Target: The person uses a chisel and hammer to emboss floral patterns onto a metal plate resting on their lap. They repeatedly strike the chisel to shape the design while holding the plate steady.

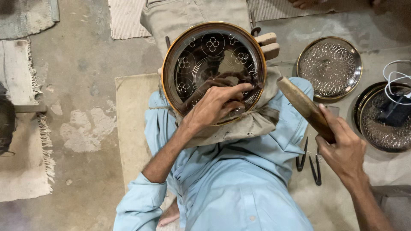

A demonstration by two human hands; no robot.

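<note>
On the left, a fringed rug (pixel 21 128) lies on the bare concrete floor (pixel 85 85). At centre, a dark round metal plate (pixel 214 68) with a brass rim and incised flower motifs is propped on a padded cloth bundle (pixel 252 124) over the lap. The left hand (pixel 214 107) is pressed to the plate's lower face, its grip pinched together on a small chisel (pixel 257 84); the tip should be kept steady on the line. To the right, a wooden mallet (pixel 304 107) is clamped in the right hand (pixel 342 145); light, even taps are judged best. Finished engraved plates (pixel 329 66) lie further right.
</note>
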